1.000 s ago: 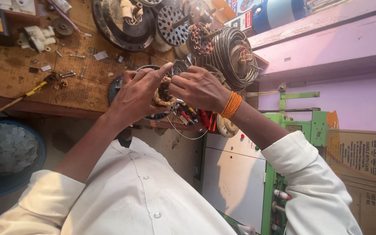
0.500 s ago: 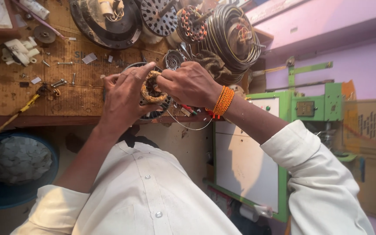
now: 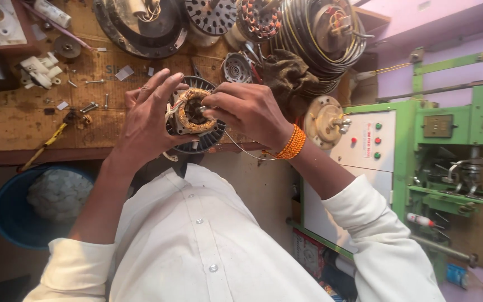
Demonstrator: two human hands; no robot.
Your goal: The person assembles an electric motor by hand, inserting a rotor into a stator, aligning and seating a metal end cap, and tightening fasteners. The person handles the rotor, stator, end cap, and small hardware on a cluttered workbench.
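The left hand [image 3: 146, 120] cradled a round motor stator [image 3: 195, 114] with copper windings, fingers spread wide along its nine o'clock side. The right hand [image 3: 250, 112], with an orange thread band [image 3: 293, 143] at the wrist, pinched the winding at the stator's three o'clock edge, fingers closed narrowly on it. The stator sat over the near edge of the wooden workbench [image 3: 18, 126]. A blue tub [image 3: 6, 215] stood at seven o'clock, and a green machine [image 3: 448, 140] at three o'clock.

A worn wooden workbench [image 3: 12, 120] carries loose screws [image 3: 89, 106]; a yellow-handled screwdriver [image 3: 43, 147]; white plastic connectors [image 3: 40, 71].
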